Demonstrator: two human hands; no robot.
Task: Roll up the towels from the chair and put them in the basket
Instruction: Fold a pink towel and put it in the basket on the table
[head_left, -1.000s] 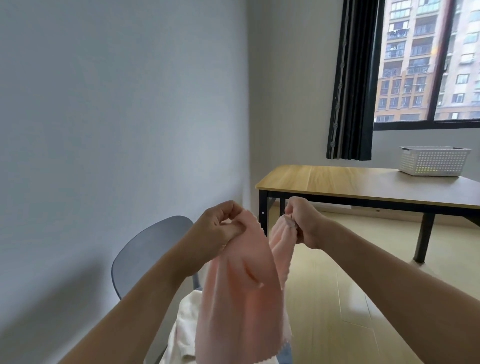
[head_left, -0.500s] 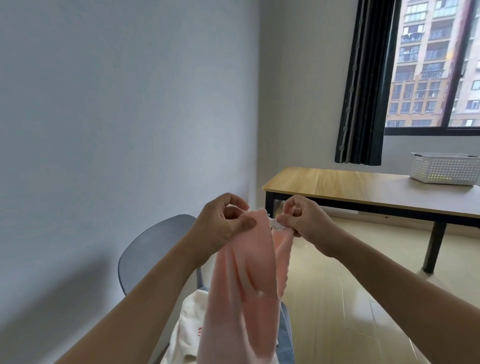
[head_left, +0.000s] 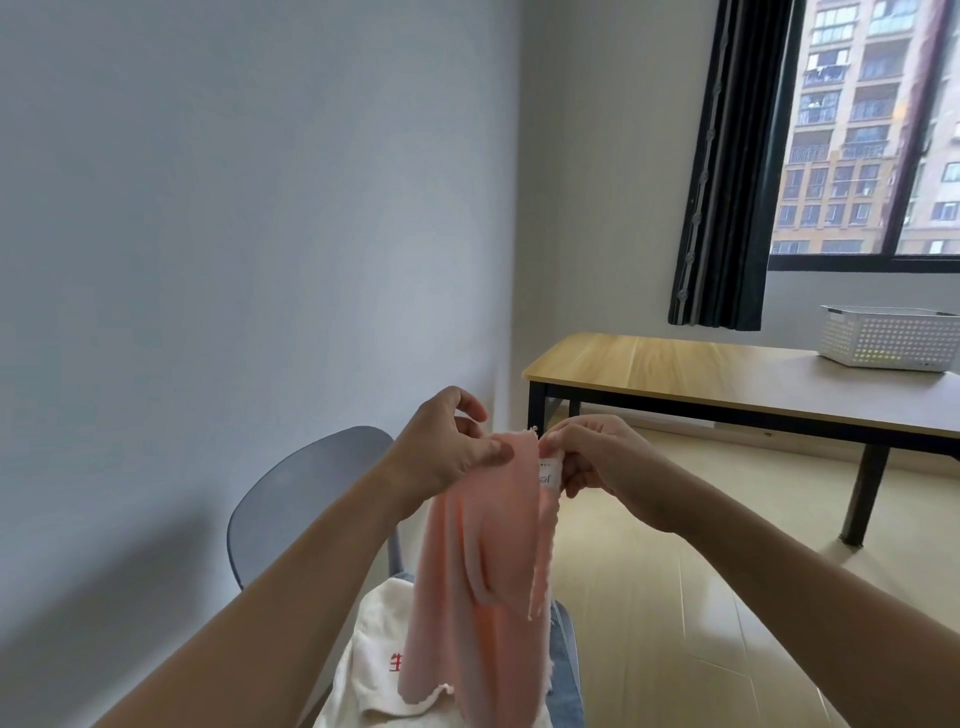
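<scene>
— Towel, pink, hangs in mid-air above the chair, held up by its top edge between two bare hands. Where does each hand sit?

— Head camera: the left hand pinches the upper left of the cloth, thumb pressed across the front of it and fingers curled above. The right hand pinches the upper right corner, where a small white label shows against its fingers. The two hands are close together, the cloth bunched in folds between them.

— And the rest of the laundry?

— A cream towel with red lettering lies on the seat, partly behind the pink one; something blue lies just beside it at the seat's right edge.

— The basket?

— White and perforated, the basket stands on the wooden table by the window, well apart from the chair. A dark curtain hangs left of the glass.
</scene>
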